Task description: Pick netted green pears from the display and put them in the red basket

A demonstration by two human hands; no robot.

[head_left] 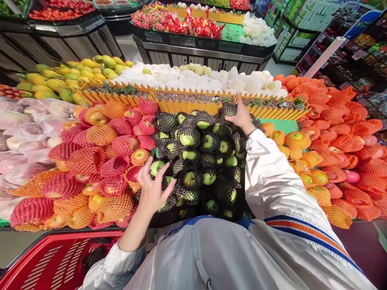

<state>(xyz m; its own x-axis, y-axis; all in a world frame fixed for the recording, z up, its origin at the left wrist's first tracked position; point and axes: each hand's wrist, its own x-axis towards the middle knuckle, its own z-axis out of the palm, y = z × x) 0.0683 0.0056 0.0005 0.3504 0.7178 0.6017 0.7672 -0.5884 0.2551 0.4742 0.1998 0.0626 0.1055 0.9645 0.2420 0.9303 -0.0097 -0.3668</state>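
A pile of green apples in black foam netting fills the middle of the display. At its far right, by the low yellow fence, my right hand has its thumb and fingers around a green apple in black netting. Part of that apple is hidden behind the hand. Nearer to me, on the left side of the pile, my left hand holds nothing, its fingers spread. Just beyond its fingertips lies a green apple whose skin shows through.
Red and orange netted apples lie to the left, orange-netted fruit to the right. A yellow fence planter borders the back, with white-wrapped fruit behind. A red shopping basket with something black inside stands at lower left.
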